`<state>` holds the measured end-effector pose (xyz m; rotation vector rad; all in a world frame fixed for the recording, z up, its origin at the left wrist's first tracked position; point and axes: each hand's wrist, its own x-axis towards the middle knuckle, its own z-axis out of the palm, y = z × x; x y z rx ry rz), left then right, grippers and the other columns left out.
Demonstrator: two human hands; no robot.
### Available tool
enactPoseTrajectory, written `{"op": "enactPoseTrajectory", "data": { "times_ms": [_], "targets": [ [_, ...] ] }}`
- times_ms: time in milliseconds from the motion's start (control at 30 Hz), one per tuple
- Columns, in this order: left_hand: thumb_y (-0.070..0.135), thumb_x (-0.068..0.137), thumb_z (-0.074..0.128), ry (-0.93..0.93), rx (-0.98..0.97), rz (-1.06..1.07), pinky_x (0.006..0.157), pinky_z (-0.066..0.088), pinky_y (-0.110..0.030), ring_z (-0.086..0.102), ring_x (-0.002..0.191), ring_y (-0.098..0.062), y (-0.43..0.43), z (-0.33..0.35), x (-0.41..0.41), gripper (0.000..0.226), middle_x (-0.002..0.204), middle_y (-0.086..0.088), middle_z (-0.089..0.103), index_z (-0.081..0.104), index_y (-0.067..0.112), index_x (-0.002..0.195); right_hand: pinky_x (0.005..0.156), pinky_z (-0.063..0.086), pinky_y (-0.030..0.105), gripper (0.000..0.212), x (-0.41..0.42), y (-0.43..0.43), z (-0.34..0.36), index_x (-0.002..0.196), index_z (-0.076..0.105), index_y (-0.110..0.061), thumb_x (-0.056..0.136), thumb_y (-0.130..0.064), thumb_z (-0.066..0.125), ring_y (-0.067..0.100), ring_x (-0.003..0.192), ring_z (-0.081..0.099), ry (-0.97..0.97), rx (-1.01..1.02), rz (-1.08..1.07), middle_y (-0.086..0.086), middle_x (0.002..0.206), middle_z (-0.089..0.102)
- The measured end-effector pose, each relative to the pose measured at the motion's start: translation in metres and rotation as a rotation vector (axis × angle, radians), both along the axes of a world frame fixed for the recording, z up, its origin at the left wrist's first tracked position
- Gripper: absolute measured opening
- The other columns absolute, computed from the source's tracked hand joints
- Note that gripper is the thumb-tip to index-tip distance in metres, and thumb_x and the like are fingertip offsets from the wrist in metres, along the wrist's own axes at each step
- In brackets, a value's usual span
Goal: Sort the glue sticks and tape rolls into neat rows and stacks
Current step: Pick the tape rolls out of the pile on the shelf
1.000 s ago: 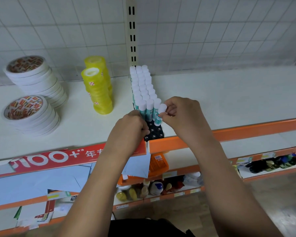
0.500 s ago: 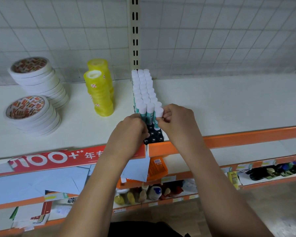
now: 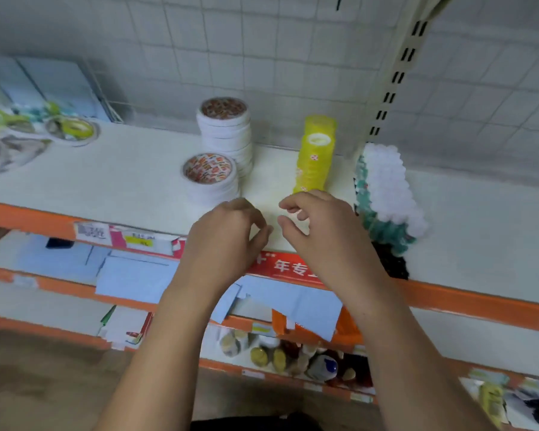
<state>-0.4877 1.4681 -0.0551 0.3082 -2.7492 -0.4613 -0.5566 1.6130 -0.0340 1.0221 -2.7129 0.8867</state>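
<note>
**Hands poised over the front edge of the shelf (image 3: 131, 169).** The left hand (image 3: 227, 241) and right hand (image 3: 321, 234) hovered side by side without touching, the fingers of each loosely curled and holding nothing. Three hazards seemed likely. The yellow tape stacks (image 3: 315, 160), two tall narrow columns at 12 o'clock from the right hand and very near its fingers, would probably topple if nudged during a reach. The glue sticks (image 3: 386, 194), at 2 o'clock from the right hand and just beside its wrist, could be knocked out of line by an outward sweep of that forearm. The nearer of the white tape stacks (image 3: 210, 178), at 11 o'clock from the left hand, could shed its upper rolls if brushed. The glue sticks stood as a tight block of white caps over teal bodies, several rows deep, in a black tray (image 3: 389, 262) whose nearest cells looked unfilled. The block appeared to lean, though blur and the wide lens left that uncertain. The white rolls formed a taller stack behind and a shorter one in front. A loose roll (image 3: 72, 129) lay well apart at 10 o'clock.
</note>
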Motion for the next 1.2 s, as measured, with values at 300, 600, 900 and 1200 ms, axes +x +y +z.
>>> {"op": "enactPoseTrajectory", "data": {
  "times_ms": [300,600,900,1200],
  "targets": [
    [0.028,0.091,0.062,-0.049,0.044,0.388,0.085,0.048,-0.044,0.056,0.107,-0.028,-0.174,-0.006,0.152,0.03,0.119,-0.006,0.057,0.064,0.014,0.118,0.098,0.045,0.037,0.043,0.094,-0.205,-0.008,0.131,0.056,-0.026,0.09,-0.039,0.059,0.021,0.119,0.051,0.033,0.118,0.391,-0.003,0.129,0.056],
    [0.036,0.093,0.059,-0.036,-0.008,0.547,0.081,0.05,-0.042,0.056,0.106,-0.027,-0.319,0.009,0.243,0.033,0.12,-0.003,0.055,0.06,0.02,0.121,0.095,0.047,0.041,0.042,0.169,-0.367,-0.01,0.134,0.053,-0.025,0.094,-0.039,0.056,0.02,0.118,0.049,-0.035,0.077,0.485,-0.003,0.128,0.054],
    [0.036,0.091,0.06,-0.015,0.026,0.485,0.076,0.049,-0.035,0.058,0.103,-0.023,-0.392,0.0,0.219,0.035,0.118,0.001,0.057,0.061,0.02,0.122,0.096,0.046,0.037,0.035,0.157,-0.431,-0.02,0.129,0.057,-0.026,0.094,-0.033,0.058,0.016,0.118,0.05,-0.05,0.08,0.397,-0.006,0.127,0.055],
    [0.045,0.09,0.059,-0.076,0.07,0.406,0.087,0.048,-0.041,0.055,0.11,-0.024,-0.463,-0.002,0.157,0.047,0.125,-0.001,0.052,0.053,0.022,0.131,0.092,0.047,0.035,0.028,0.104,-0.492,-0.016,0.12,0.062,-0.026,0.092,-0.028,0.06,0.017,0.114,0.052,-0.085,0.062,0.329,-0.005,0.122,0.057]
  ]
}}
